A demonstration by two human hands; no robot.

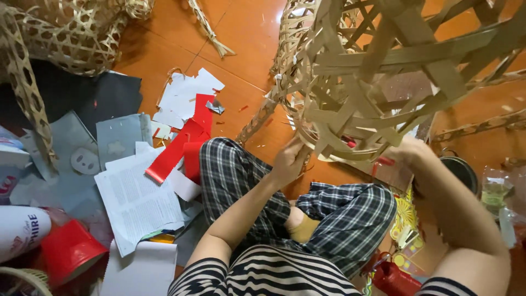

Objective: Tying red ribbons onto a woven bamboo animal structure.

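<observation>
A large open-weave bamboo basket frame (pixel 383 71) hangs in front of me, over my crossed legs in checked trousers. My left hand (pixel 287 159) grips the frame's lower rim at its left side. My right hand (pixel 408 151) holds the same rim at the right, fingers curled under the strips; red fingernails show. Both hands touch the woven strips and lift the frame off the orange floor.
Loose papers: white printed sheets (pixel 137 200), red strips (pixel 183 142) and grey sheets (pixel 71 148) lie on the floor at left. Another woven basket (pixel 71 33) sits top left. A red cup (pixel 68 252) is bottom left, a glass jar (pixel 496 192) at right.
</observation>
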